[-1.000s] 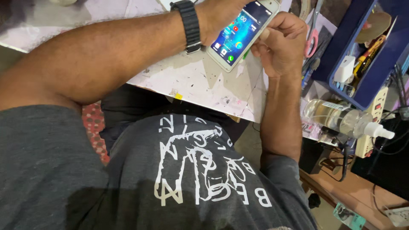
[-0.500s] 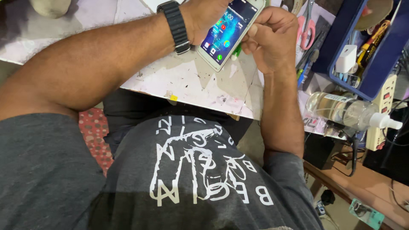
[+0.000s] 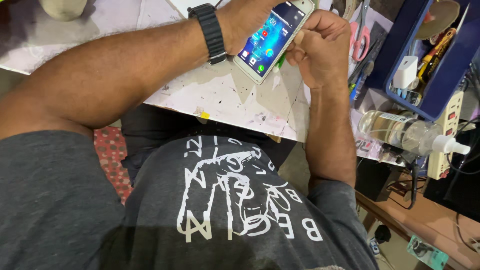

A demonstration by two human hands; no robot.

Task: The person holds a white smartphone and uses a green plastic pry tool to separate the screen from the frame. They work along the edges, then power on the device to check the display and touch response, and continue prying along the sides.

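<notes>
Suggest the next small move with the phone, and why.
Probably bring a thumb over the lit screen: the right hand holds the phone by one edge, the left hand steadies the other, and no fingertip covers the icons.

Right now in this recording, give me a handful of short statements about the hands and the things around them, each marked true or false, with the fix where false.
1. Both hands hold a smartphone with its screen lit. True.
2. The left hand has a bare wrist. False: a dark wristwatch is strapped on it.
3. The right hand grips the phone's edge. True.
4. The clear plastic bottle stands upright. False: it lies on its side at the right.
5. The white power strip lies on the floor. False: it sits by the blue tray.
6. Pink-handled scissors lie just past the right hand. True.
</notes>
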